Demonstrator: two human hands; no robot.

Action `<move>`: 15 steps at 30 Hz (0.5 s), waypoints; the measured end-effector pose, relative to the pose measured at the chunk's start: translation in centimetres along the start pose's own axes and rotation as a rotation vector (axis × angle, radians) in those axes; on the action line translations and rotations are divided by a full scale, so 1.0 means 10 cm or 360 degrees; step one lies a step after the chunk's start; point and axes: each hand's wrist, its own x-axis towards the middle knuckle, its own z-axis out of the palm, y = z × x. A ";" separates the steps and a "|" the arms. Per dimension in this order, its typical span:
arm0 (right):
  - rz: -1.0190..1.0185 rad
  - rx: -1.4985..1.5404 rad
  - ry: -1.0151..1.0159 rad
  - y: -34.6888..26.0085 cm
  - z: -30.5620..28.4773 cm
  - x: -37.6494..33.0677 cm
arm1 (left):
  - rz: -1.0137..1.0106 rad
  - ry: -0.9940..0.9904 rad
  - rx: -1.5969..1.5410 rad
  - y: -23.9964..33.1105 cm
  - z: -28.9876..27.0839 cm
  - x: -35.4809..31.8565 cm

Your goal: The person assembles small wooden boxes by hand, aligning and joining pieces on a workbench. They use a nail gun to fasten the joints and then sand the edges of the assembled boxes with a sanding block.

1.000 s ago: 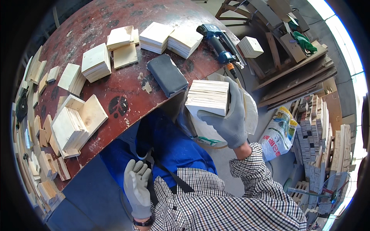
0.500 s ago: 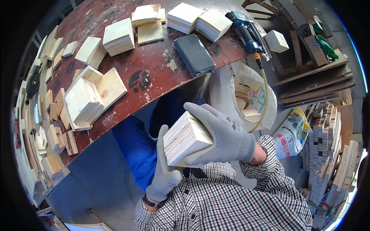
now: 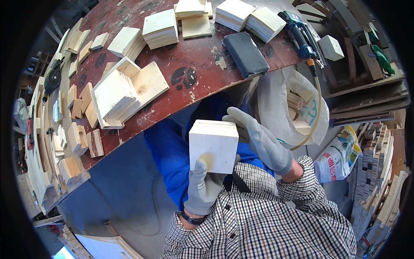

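Right hand: since the earlier frame, loosening from the wood stack, opening flat at its three o'clock; I can't tell whether it's touching.
Red table: stretching from nine to one o'clock.
White sack: gaping at two.
Wood stack: sitting mid-feed.
Left hand: I'm watching it gripping the stack from six o'clock.

Woodworking shop — air tool; scuffed worktable; stacked planks

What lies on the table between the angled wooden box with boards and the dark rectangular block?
The head view shows only red tabletop there, with a dark mark and a pale patch.
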 end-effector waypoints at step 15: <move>0.0199 0.0225 0.0168 0.11 -0.10 -0.03 | 0.0155 0.0075 0.0275 0.00 0.11 0.00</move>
